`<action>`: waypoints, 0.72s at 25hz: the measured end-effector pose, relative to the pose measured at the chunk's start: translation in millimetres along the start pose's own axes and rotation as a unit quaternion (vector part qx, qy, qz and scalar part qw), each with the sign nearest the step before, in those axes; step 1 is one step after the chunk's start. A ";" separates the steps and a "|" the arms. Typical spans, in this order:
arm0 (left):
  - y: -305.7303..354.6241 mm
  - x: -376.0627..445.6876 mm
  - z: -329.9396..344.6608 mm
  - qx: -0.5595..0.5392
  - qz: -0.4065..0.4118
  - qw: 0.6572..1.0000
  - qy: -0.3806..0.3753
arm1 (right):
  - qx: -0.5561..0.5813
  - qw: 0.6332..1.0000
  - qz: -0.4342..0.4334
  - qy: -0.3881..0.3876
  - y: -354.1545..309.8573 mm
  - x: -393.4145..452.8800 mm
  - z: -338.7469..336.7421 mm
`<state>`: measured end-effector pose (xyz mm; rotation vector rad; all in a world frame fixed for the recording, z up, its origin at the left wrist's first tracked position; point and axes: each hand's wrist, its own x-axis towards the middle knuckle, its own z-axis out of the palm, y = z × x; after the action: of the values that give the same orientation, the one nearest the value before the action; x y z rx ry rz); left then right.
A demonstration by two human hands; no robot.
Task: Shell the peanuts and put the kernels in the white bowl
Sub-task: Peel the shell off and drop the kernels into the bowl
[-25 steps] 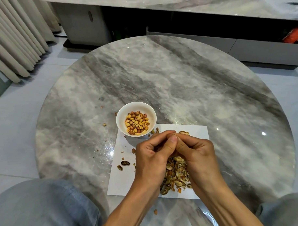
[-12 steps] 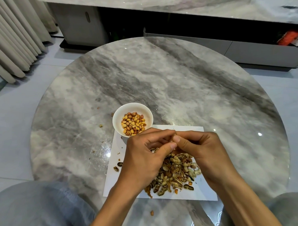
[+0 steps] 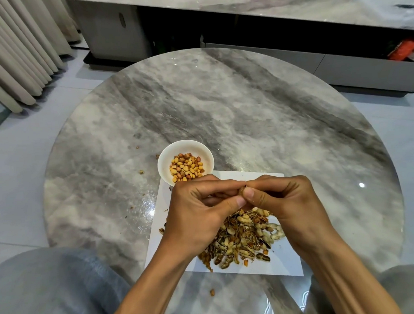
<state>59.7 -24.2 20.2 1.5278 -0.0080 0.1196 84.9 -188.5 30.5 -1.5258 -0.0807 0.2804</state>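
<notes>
Marble-look round table (image 3: pixel 258 122), grey & white swirls, fills the view, biggest thing here. On it, right under the grip, a white paper sheet (image 3: pixel 284 259) w/ its far edge just past the knuckles. Left hand (image 3: pixel 198 211) and right hand (image 3: pixel 290 205) meet fingertip to fingertip above that sheet, both w/ fingers curled in, thumbs pressed side by side. Between them they pinch one peanut (image 3: pixel 242 191); only a small brown bit of it shows btwn the thumb tips and forefingers, rest hidden, so can't tell if it's cracked. Below the grip, toward the person, a heap of shells (image 3: pixel 244 240) lies on the sheet, split halves mixed w/ a few pale whole pods on the right side. White bowl (image 3: pixel 168 158) sits just beyond & left of the grip, its near rim hidden behind the left knuckles, partly on the sheet's far-left corner. Inside it, kernels (image 3: pixel 186 168), yellow and reddish, cover the bottom. Small crumbs (image 3: pixel 141 172) dot the table left of the bowl, and one stray bit (image 3: pixel 212 292) lies on the table near the person, off the sheet.
</notes>
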 end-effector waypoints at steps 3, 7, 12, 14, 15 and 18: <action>-0.1 -0.3 0.2 -0.025 -0.024 0.999 0.002 | 0.015 1.000 0.010 0.010 2.3 0.6 1.4; -2.0 1.0 -0.2 -0.085 -0.087 0.992 0.025 | 0.053 0.997 0.044 0.040 3.8 0.6 5.2; -6.0 1.0 7.6 -0.156 -0.182 0.968 0.081 | 0.111 0.988 0.086 0.057 10.7 2.4 9.7; -7.4 2.0 10.8 -0.245 -0.255 0.930 0.102 | 0.041 0.995 0.062 0.065 13.5 1.8 12.5; -8.0 2.6 11.7 -0.291 -0.288 0.906 0.108 | -0.032 0.997 0.028 0.067 15.6 1.4 14.5; -9.4 2.0 12.4 -0.398 -0.330 0.848 0.114 | -0.288 0.946 -0.140 0.056 22.9 0.5 20.9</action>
<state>63.4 -36.8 11.5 0.6090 0.5904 -0.2373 77.6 -167.6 8.8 -2.0809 -0.3083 -0.0697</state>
